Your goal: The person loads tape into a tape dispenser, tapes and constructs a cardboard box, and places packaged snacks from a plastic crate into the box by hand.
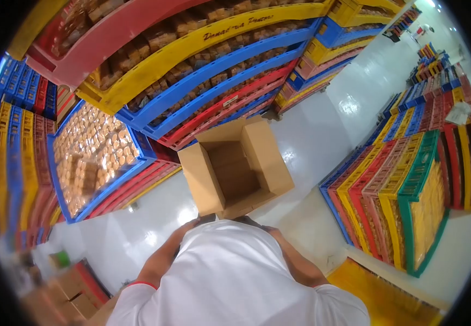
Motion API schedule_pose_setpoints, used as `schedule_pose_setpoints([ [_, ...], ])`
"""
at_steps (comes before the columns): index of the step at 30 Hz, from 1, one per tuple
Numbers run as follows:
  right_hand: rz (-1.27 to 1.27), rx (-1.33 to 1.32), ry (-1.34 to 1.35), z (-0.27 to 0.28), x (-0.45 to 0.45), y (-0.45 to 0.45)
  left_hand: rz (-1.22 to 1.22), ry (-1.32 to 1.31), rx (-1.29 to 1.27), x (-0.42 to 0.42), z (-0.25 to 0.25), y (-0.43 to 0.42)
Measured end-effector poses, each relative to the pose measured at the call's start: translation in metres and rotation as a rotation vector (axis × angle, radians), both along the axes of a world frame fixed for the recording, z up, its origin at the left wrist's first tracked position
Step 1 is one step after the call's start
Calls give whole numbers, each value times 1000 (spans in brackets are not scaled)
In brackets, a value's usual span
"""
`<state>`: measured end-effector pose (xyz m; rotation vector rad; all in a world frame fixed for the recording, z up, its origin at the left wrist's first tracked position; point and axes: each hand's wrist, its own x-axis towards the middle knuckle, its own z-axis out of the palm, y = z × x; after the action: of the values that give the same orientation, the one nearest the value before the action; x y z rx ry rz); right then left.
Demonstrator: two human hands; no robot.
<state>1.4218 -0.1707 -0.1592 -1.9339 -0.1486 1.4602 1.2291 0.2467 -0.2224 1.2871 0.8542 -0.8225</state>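
An open cardboard box [235, 173] is directly in front of my body, its flaps folded outward and its inside bare. The near side of the box comes up against the front of my white shirt [227, 271]. My left hand [191, 224] shows in part at the near left corner of the box. On the other side, my right hand [268, 230] is close to the near right part of the box, mostly behind the shirt. The fingers of both hands are hidden, so their grip on the box cannot be made out.
Stacked coloured crates [214, 35] with packed goods rise ahead. A blue crate [148, 155] of wrapped round baked goods tops a stack at left. More crates [385, 201] stand at right, a yellow crate [377, 293] lower right, cardboard boxes [64, 293] lower left. Shiny floor [311, 141] runs between.
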Motion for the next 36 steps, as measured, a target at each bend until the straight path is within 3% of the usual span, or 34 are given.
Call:
schedule_pose_setpoints([
  [2,-538,49,376,9,-6,-21,-87,-78,52,-3,13,8],
  [3,-557,58,370,28,-11,-25,-131,-122,76,1,20,14],
  [5,-433,-194,362,85,-13,-30,-247,-122,226,6,30,26],
  [7,-441,-215,303,79,-25,-28,-278,-44,441,7,34,27],
  [10,-464,-239,209,37,-31,-20,-207,-16,417,12,40,21],
  [12,-839,176,236,14,-31,-11,-219,-38,409,10,29,19],
  [13,-987,180,-44,11,-43,-2,-234,-62,404,9,24,22],
  [14,-996,186,-49,9,-41,-3,-242,-69,406,10,24,25],
  [16,-314,-163,-486,8,-35,-13,-255,-73,475,8,21,26],
  [19,-425,-3,-662,4,-25,1,-147,-125,494,2,21,31],
  [24,-362,74,-630,6,-35,13,-57,-183,510,1,30,41],
  [27,-704,10,-713,-12,-45,16,-40,-159,501,-3,30,41],
  [29,-9,-501,-549,-21,-34,4,-40,-169,494,-5,26,44],
  [30,-16,-502,-549,-17,-32,1,-46,-172,494,-5,23,45],
  [32,492,-272,-747,-11,-29,-4,-33,-163,502,-3,23,45],
  [36,619,-368,-762,-6,-19,11,-17,-132,452,5,27,48],
])
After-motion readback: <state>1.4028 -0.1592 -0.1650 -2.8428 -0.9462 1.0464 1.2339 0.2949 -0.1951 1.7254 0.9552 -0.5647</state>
